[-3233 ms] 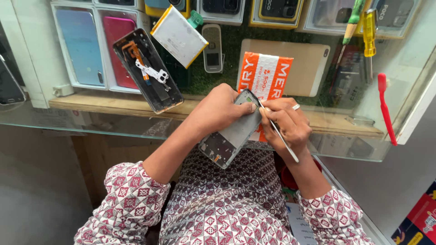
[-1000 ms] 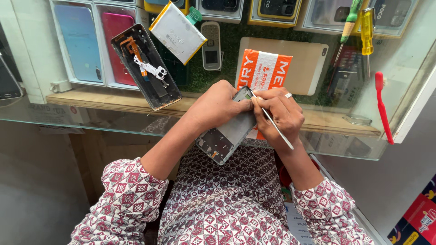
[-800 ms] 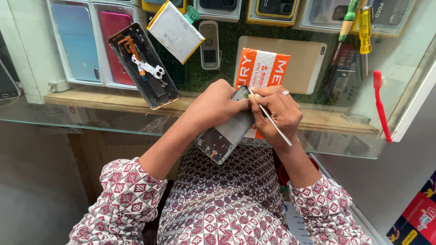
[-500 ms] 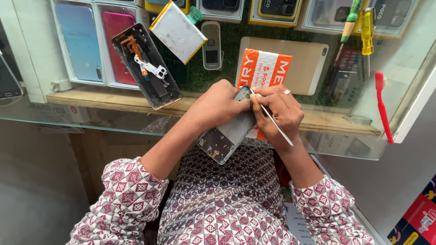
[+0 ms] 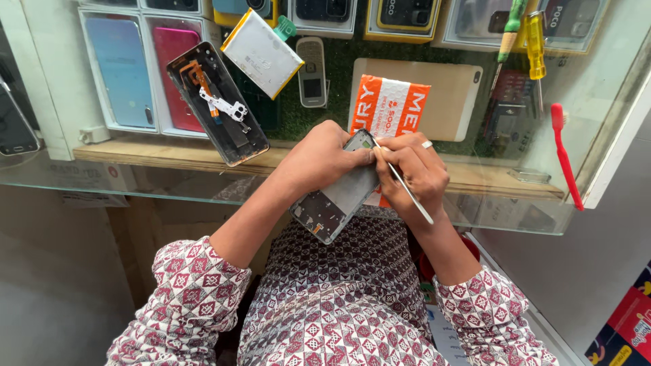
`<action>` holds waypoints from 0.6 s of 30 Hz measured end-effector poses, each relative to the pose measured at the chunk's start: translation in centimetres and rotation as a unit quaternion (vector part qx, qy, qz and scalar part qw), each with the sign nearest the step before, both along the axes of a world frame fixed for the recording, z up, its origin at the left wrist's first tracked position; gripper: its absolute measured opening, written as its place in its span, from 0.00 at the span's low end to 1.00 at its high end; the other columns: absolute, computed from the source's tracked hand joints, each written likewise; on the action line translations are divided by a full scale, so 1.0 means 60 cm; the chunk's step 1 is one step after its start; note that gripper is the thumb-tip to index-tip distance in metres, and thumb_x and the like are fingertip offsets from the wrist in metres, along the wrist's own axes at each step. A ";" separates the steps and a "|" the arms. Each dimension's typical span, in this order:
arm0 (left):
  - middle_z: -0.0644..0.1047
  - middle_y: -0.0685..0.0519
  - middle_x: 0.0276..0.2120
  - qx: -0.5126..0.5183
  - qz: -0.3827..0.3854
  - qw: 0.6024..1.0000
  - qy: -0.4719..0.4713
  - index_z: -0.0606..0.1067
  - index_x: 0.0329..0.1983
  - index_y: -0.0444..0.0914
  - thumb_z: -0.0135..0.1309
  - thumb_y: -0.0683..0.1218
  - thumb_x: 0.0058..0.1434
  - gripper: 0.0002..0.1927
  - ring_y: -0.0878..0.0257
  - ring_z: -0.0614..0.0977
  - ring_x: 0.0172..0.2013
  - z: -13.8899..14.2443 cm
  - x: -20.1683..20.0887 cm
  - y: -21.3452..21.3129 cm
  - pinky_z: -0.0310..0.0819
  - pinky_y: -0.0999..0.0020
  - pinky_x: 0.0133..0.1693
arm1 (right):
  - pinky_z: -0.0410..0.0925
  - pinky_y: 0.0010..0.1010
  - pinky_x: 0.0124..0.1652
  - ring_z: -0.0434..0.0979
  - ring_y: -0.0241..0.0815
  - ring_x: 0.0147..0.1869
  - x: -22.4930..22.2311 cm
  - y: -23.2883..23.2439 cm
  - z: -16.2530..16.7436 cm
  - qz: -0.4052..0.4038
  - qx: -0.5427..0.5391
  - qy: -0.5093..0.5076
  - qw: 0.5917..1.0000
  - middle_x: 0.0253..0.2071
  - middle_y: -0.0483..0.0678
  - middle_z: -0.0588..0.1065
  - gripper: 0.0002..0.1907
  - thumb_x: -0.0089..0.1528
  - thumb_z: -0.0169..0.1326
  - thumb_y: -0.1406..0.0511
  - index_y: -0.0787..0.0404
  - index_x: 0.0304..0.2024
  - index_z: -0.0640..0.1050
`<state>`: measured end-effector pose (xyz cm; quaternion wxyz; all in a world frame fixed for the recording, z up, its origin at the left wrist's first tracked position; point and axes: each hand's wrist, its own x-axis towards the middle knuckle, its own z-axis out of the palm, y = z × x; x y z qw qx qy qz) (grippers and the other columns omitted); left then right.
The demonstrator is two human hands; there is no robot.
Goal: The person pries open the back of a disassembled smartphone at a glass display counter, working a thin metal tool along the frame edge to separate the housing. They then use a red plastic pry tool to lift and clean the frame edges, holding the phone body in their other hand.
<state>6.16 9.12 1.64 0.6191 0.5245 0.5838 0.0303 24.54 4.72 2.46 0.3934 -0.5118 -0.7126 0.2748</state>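
Glass counter (image 5: 135, 177) carries an opened phone shell (image 5: 217, 102) far left, untouched. My left hand (image 5: 325, 154) stays clamped on the phone frame (image 5: 336, 203) above my lap; right hand (image 5: 417, 173) pinches the thin metal tool (image 5: 407, 191), tip at the frame's top edge (barely moved, so still working that spot).

An opened phone shell (image 5: 218, 103) lies on the counter (image 5: 135, 177), a battery (image 5: 262, 52) behind it, a toothbrush (image 5: 564, 157) far right.

red toothbrush (image 5: 564, 152) and screwdrivers (image 5: 525, 37) on glass counter (image 5: 135, 179).
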 end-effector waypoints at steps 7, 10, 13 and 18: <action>0.77 0.43 0.18 -0.014 0.016 1.000 -0.011 0.79 0.33 0.28 0.62 0.54 0.55 0.22 0.61 0.79 0.20 0.004 -0.006 0.004 0.74 0.58 0.26 | 0.75 0.35 0.46 0.82 0.49 0.45 -0.006 -0.004 -0.007 -0.007 -0.003 0.002 1.000 0.42 0.54 0.80 0.08 0.62 0.64 0.76 0.67 0.35 0.76; 0.78 0.42 0.19 -0.012 0.012 1.000 -0.017 0.79 0.34 0.28 0.61 0.54 0.54 0.21 0.59 0.80 0.20 0.005 -0.005 0.007 0.75 0.58 0.27 | 0.74 0.36 0.46 0.82 0.50 0.44 -0.009 0.000 -0.007 -0.011 0.000 -0.005 1.000 0.42 0.55 0.80 0.07 0.62 0.64 0.76 0.68 0.35 0.76; 0.77 0.40 0.19 -0.012 0.004 1.000 -0.004 0.79 0.34 0.27 0.61 0.54 0.55 0.22 0.58 0.81 0.20 0.005 -0.005 0.008 0.76 0.58 0.28 | 0.75 0.36 0.46 0.82 0.50 0.44 -0.011 0.003 -0.007 -0.008 0.003 -0.004 1.000 0.42 0.54 0.80 0.08 0.62 0.64 0.76 0.68 0.35 0.76; 0.78 0.40 0.19 -0.007 0.008 1.000 -0.007 0.78 0.34 0.27 0.59 0.54 0.55 0.22 0.59 0.82 0.21 0.004 -0.001 0.003 0.76 0.58 0.28 | 0.75 0.36 0.47 0.82 0.50 0.45 -0.011 0.004 -0.005 -0.005 0.018 -0.002 1.000 0.41 0.54 0.80 0.07 0.62 0.64 0.76 0.68 0.36 0.76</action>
